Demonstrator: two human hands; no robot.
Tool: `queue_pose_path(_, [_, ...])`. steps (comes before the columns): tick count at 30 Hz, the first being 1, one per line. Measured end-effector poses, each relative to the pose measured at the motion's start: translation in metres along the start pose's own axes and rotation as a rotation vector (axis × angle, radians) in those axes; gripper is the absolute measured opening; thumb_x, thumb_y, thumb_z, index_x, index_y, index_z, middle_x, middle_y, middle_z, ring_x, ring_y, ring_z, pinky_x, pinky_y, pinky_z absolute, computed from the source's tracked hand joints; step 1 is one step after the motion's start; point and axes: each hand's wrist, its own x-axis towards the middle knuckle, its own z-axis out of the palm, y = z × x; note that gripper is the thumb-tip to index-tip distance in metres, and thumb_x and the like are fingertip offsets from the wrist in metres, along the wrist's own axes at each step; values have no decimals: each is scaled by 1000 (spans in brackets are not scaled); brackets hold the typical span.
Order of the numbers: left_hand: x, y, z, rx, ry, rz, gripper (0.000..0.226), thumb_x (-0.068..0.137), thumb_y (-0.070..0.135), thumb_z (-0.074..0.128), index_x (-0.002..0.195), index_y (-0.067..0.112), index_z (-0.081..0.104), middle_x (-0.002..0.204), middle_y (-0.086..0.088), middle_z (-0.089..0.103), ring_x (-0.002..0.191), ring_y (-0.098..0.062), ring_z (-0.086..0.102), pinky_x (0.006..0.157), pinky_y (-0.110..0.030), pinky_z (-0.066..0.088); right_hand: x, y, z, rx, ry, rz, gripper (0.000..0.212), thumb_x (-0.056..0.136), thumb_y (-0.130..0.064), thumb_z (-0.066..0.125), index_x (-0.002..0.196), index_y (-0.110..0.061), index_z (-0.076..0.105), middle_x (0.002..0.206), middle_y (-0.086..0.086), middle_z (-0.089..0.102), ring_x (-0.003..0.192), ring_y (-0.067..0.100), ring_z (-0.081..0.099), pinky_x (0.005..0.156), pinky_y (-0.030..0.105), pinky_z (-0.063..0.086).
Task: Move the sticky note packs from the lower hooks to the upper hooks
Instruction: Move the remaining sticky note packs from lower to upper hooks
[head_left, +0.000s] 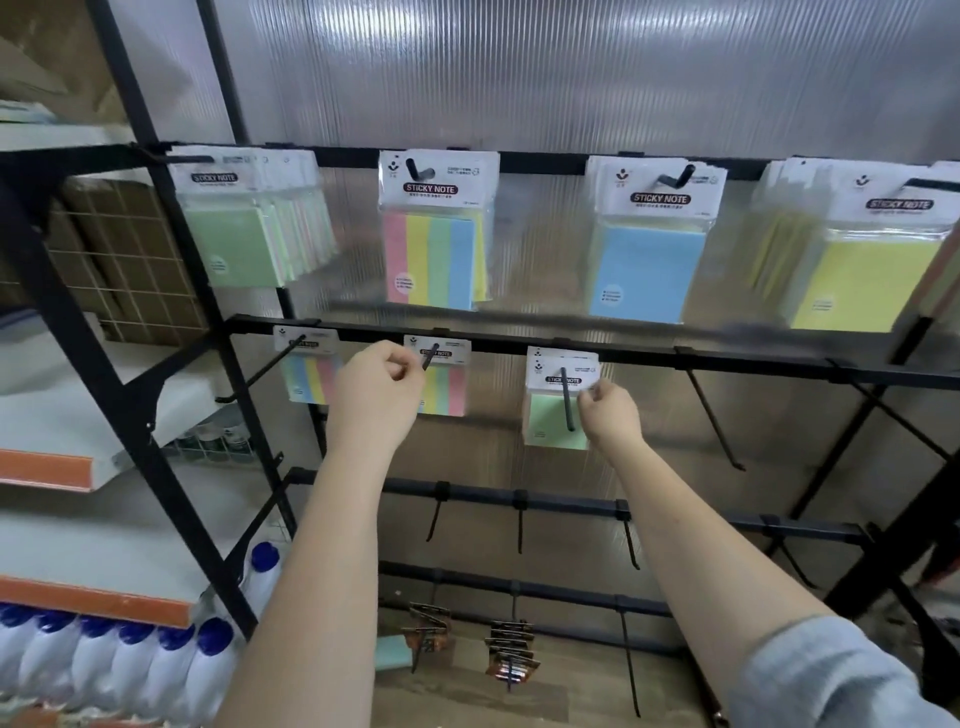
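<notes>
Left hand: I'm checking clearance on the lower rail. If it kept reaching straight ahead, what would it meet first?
Most likely the striped sticky note pack hanging right before the left hand, its fingers already by that pack's hook. Depth is unclear.

Sticky note packs (439, 228) hang above lower packs (558, 400).

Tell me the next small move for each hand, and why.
Probably slide both packs forward off their hooks. The left hand pinches the striped pack and the right hand the green pack, both still threaded on lower hooks, so they must clear the tips before lifting.
</notes>
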Motion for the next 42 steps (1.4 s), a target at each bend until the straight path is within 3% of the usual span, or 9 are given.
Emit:
queue_pose_path(3, [4, -2, 1, -9, 10, -1, 15, 92, 17, 50, 94, 20, 65, 79, 9, 67, 74, -6, 59, 54, -18, 38, -2, 2, 4, 57, 117, 13, 20, 95, -12, 42, 76, -11, 48, 73, 1, 52, 77, 24, 49, 48, 23, 28])
queue_pose_path(8, [7, -2, 5, 16, 7, 18, 15, 93, 18, 50, 95, 17, 65, 76, 10, 64, 67, 0, 54, 52, -17, 36, -9, 6, 14, 165, 216, 60, 28, 97, -20, 49, 119, -4, 54, 106, 8, 61, 86, 19, 53, 54, 21, 32])
queue_pose_path(12, [10, -2, 6, 20, 6, 25, 14, 93, 19, 50, 95, 17, 64, 80, 8, 66, 68, -2, 55, 53, -19, 38, -8, 8, 17, 268, 148, 65, 20, 95, -27, 54, 101, -8, 57, 95, 5, 62, 78, 18, 57, 49, 22, 38])
queue_pose_path(16, [12, -4, 8, 32, 9, 43, 14, 93, 19, 51, 95, 17, 64, 77, 10, 63, 68, 1, 53, 53, -16, 36, -11, 7, 18, 387, 53, 65, 23, 96, -24, 50, 78, -13, 59, 83, 4, 67, 81, 25, 66, 71, 43, 57])
queue_pose_path(20, [14, -6, 14, 24, 1, 53, 14, 93, 19, 51, 96, 16, 64, 80, 8, 65, 74, -7, 56, 56, -18, 40, -20, 7, 9, 358, 34, 12, 30, 99, -22, 41, 75, -12, 57, 71, 1, 59, 63, 14, 54, 51, 27, 41])
queue_pose_path(25, [14, -6, 23, 49, -19, 73, 14, 93, 20, 50, 97, 17, 64, 81, 8, 63, 73, -6, 53, 55, -17, 37, -37, 12, -8, 220, -1, -52, 33, 101, -23, 38, 89, -3, 62, 82, 7, 58, 76, 19, 49, 58, 28, 35])
queue_pose_path(30, [15, -3, 39, 95, -67, 102, 20, 96, 19, 46, 103, 15, 65, 94, 2, 65, 80, -11, 54, 53, -13, 31, -69, 6, -35, 79, -14, -131, 37, 101, -25, 37, 77, -3, 55, 65, 2, 47, 59, 15, 37, 52, 28, 27])
queue_pose_path(36, [22, 18, 75, 136, -383, 99, 24, 97, 14, 37, 94, 19, 60, 88, -7, 60, 72, -20, 53, 63, -27, 41, -100, -2, -68, 7, -20, -183, 41, 99, -26, 40, 76, 5, 51, 65, 5, 46, 57, 15, 36, 52, 28, 26])
queue_pose_path(42, [36, 24, 120, 214, -530, 3, 42, 101, 22, 39, 131, -5, 47, 136, -18, 50, 122, -31, 49, 98, -34, 39, -110, -2, -101, 27, 104, -178, 44, 99, -28, 42, 84, 12, 52, 68, 8, 43, 61, 17, 36, 54, 31, 25])
